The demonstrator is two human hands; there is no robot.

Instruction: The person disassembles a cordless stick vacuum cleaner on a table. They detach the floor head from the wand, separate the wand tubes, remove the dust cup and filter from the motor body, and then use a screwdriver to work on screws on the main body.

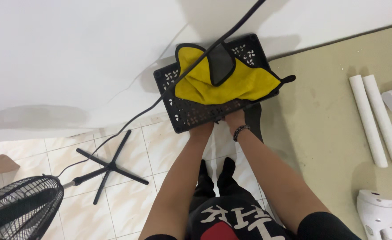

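A black perforated plastic crate [191, 113] sits on the floor against the white wall, with a yellow and grey cloth [224, 82] draped over its top. My left hand [201, 130] and my right hand [234, 119] both reach under the crate's near edge, and their fingers are hidden beneath it. A dark bead bracelet [241, 131] circles my right wrist. A black cable [160, 100] runs across the crate and down the wall.
A black standing fan lies at the lower left, its cage [20, 206] and cross-shaped base [109, 166] on the tiled floor. Two white tubes [376, 120] and white plastic appliance parts [376, 213] lie on the beige mat at right.
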